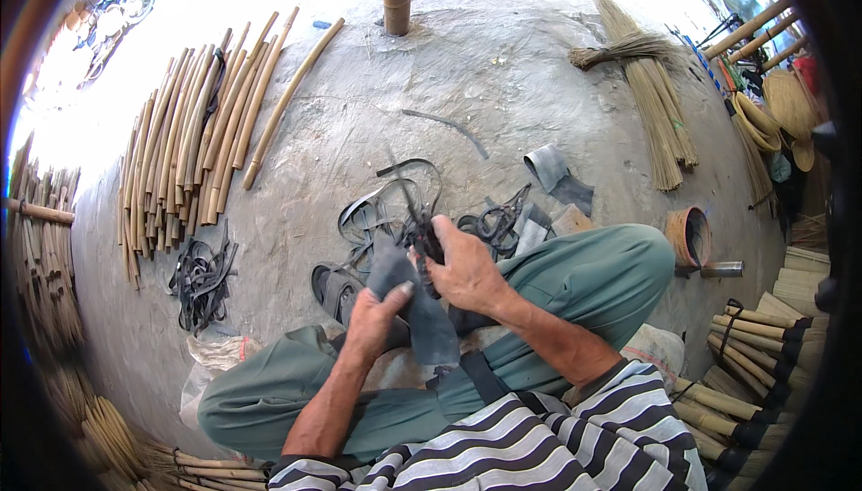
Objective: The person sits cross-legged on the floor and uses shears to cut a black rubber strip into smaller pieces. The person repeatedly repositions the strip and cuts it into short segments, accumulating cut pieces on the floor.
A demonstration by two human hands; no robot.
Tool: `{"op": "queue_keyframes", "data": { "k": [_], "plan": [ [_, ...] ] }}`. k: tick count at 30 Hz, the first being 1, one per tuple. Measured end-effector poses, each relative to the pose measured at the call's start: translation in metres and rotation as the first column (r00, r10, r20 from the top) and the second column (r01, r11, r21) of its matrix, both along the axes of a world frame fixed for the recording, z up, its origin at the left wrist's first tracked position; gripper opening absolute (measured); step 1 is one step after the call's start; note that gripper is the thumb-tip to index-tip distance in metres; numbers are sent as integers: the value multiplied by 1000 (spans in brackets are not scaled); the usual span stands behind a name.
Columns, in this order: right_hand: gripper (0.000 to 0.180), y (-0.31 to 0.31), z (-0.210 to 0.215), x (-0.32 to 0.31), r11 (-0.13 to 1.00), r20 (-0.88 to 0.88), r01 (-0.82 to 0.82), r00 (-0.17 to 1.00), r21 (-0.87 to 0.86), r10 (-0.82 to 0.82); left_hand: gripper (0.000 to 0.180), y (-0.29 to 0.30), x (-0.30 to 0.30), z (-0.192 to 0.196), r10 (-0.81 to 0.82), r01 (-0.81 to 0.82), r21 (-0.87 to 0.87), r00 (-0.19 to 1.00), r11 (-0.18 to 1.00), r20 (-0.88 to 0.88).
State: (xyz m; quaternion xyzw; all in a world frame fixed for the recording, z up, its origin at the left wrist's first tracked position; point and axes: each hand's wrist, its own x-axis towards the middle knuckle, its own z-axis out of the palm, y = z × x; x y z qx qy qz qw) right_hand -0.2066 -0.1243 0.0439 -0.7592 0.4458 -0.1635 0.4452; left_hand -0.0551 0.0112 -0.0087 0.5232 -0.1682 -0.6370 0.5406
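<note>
My left hand [373, 319] is closed on a flat strip of dark grey rubber [433, 328], with the thumb pressed on its face. One end of the strip hangs over my lap. Close beside it, my right hand [467, 268] is wrapped round a dark tool [419, 229] with a narrow part pointing away from me. Fingers and rubber hide much of this tool, so its exact kind is unclear. Beyond my hands, thin black rubber strips [359, 213] lie in loops on the floor. A dark sandal [337, 289] sits left of the rubber strip.
Bamboo poles [184, 141] lie at the left, above a heap of black strips [202, 280]. More rubber pieces [561, 175] are beyond my right knee. Broom bristle bundles [651, 105] lie far right; a round container [689, 238] and bamboo-handled brooms [745, 352] are nearer.
</note>
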Motion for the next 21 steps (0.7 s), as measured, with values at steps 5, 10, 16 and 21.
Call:
{"op": "queue_keyframes", "data": {
  "k": [5,10,16,21],
  "plan": [
    [38,13,0,1,973,-99,-168,978,159,185,29,-8,24,2,258,-259,21,943,966,-213],
    [34,15,-6,4,968,-13,-181,982,175,187,33,-2,17,5,225,-236,-1,929,972,-294],
    [31,-2,-13,4,960,121,-28,993,280,-7,34,6,-1,12,-70,85,69,980,994,-187],
    [31,-2,-5,2,866,250,-23,961,500,-119,26,5,-8,21,-166,166,34,986,986,-16]
  ]
}}
